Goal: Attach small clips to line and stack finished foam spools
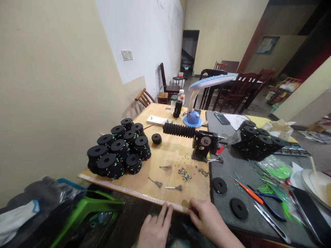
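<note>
"Standing between eight and nine o'clock: stacked black foam spools (106, 163), coloured bits in their sides. Next?"

"Left hand (154, 227), six o'clock. Two fingers stretched out at the measuring tape (142, 196) along the table edge; underside hidden, can't tell if it holds anything."

"Nearest things?"

"Three tufted pieces (178, 188), lying apart at six o'clock, just beyond the fingers. Then loose beads (184, 174), five o'clock, on the wood."

"Past those?"

"Black machine (206, 142), four o'clock, its rod packed with foam discs (179, 130)."

"Right hand (207, 218)?"

"Five o'clock, fingers bent and narrow at the table edge; grip hidden, can't tell what's in it."

"Far side?"

"Two loose discs (238, 208), four o'clock, grey mat (222, 220); then orange-handled tool (250, 193), more spools (256, 146) at three, tweezers (271, 223) at four."
</note>
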Action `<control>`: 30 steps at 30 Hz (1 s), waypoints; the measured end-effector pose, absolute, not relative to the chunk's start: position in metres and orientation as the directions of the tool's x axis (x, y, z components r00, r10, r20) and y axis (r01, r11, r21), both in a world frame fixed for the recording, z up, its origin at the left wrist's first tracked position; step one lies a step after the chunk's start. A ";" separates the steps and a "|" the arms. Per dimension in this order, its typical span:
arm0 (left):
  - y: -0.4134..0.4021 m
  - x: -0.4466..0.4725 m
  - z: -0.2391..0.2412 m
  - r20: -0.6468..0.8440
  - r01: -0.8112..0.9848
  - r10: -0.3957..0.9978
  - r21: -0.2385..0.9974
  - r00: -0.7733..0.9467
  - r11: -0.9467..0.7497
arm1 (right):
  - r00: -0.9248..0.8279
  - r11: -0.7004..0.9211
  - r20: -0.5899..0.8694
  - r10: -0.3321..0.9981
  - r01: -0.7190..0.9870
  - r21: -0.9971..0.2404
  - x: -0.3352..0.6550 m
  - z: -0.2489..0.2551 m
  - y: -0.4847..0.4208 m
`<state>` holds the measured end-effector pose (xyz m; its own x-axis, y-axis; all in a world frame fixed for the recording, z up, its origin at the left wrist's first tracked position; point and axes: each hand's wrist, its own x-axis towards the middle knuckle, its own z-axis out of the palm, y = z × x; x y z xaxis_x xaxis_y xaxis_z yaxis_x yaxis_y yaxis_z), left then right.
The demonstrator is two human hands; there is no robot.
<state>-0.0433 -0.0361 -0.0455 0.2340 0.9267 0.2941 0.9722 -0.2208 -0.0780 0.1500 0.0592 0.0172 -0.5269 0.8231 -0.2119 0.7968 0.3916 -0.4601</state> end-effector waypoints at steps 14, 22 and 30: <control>-0.035 -0.036 -0.041 0.241 0.971 0.942 -0.097 0.234 -0.217 | -0.453 0.342 -0.230 0.861 0.852 -0.395 0.163 0.014 0.045; -0.035 -0.038 -0.037 0.233 0.963 0.937 -0.126 0.262 -0.238 | -0.458 0.376 -0.245 0.855 0.871 -0.316 0.162 0.012 0.044; -0.030 -0.048 -0.030 0.253 0.961 0.927 -0.046 0.276 -0.273 | -0.467 0.374 -0.229 0.854 0.857 -0.355 0.165 0.008 0.047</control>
<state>-0.0480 -0.0295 -0.0302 0.2756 0.9274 0.2530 0.9609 -0.2731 -0.0456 0.1646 0.0465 0.0085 -0.4674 0.8539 -0.2290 0.8568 0.3737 -0.3554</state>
